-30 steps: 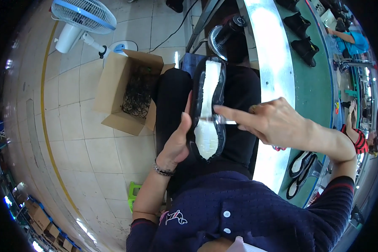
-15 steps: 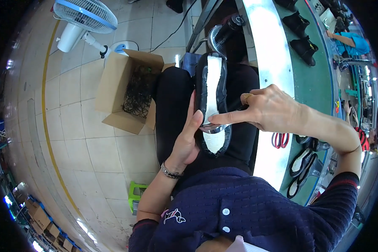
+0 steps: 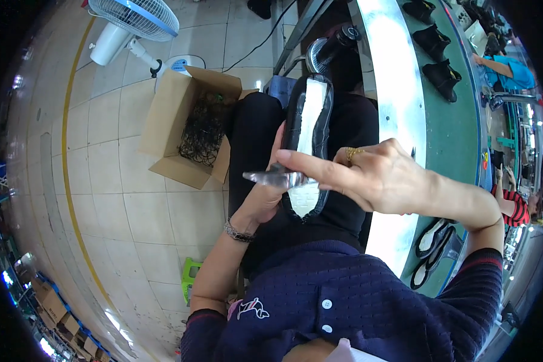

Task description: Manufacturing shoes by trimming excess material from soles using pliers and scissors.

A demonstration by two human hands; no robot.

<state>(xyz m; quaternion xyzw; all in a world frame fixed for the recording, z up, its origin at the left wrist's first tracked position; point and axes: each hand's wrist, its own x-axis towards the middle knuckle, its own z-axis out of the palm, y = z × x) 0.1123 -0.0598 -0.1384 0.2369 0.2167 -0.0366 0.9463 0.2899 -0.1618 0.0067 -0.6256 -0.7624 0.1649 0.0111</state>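
Bottom-up over my lap lies a black shoe with a white strip along its underside. My left hand is closed round its left side, with part of the fingers hidden behind the shoe. My right hand grips a shiny metal hand tool, which crosses over the lower part of the shoe. The tool's pointed end sticks out to the left, above my left hand. My right index finger stretches along above it. Most of the tool is covered by my fingers, so its exact kind does not show.
An open cardboard box with black stringy scraps stands left of my knees, near a white fan. On my right run a metal bench edge and a green belt carrying black shoes. A green stool is at lower left.
My right index finger has left the shoe's underside and moved up and left. The metal tool has swung out so its point faces left. My left hand still holds the shoe.
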